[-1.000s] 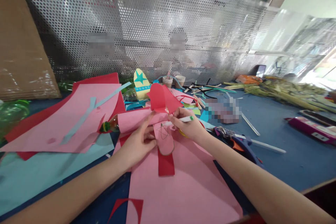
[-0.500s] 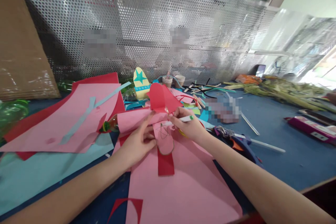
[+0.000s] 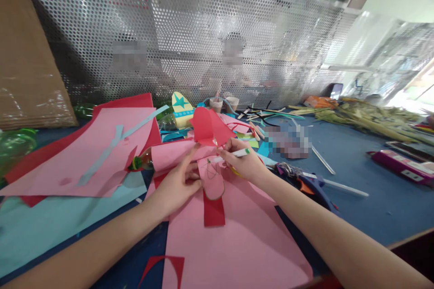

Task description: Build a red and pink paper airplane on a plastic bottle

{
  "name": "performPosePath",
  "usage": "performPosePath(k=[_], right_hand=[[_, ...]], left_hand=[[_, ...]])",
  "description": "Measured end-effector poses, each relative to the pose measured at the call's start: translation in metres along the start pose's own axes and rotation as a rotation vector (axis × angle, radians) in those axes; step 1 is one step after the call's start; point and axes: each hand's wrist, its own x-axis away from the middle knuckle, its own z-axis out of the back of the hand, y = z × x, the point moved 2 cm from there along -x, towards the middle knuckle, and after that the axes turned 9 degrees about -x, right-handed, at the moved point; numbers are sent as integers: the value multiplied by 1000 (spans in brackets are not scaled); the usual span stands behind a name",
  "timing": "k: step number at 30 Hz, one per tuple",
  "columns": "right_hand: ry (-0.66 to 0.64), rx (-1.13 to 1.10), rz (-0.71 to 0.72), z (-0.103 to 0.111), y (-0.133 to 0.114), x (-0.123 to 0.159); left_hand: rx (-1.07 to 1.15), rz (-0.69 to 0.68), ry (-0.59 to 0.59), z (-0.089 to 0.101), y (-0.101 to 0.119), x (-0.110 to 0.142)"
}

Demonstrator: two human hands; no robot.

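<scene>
My left hand [image 3: 176, 185] presses down on a pink rounded paper tab [image 3: 213, 181], fingers curled against its left edge. My right hand [image 3: 246, 162] grips a white marker with a green cap [image 3: 233, 155], its tip touching the tab where dark lines are drawn. The tab lies over a red paper strip [image 3: 214, 211] and a large pink sheet [image 3: 237, 244]. A pink paper roll around a bottle [image 3: 162, 156] and a red folded paper piece [image 3: 208, 127] sit just behind the hands.
Pink, red and light blue paper sheets [image 3: 84, 153] cover the blue table [image 3: 373, 198] at left. A yellow egg shape with a star [image 3: 182, 107], cups, scissors [image 3: 305, 185], sticks, green leaves [image 3: 369, 117] and a purple box [image 3: 400, 165] lie around. A perforated metal screen [image 3: 203, 31] stands behind.
The marker tip has shifted slightly left on the pink tab. Both hands otherwise stay in place.
</scene>
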Motion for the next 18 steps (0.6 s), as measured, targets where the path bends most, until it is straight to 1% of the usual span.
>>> performPosePath(k=[5, 11, 18], right_hand=[[19, 36, 13, 0, -1, 0], [4, 54, 25, 1, -1, 0], [16, 69, 34, 1, 0, 0]], left_hand=[[9, -29, -2, -1, -1, 0], [14, -20, -16, -1, 0, 0], [-6, -16, 0, 0, -3, 0]])
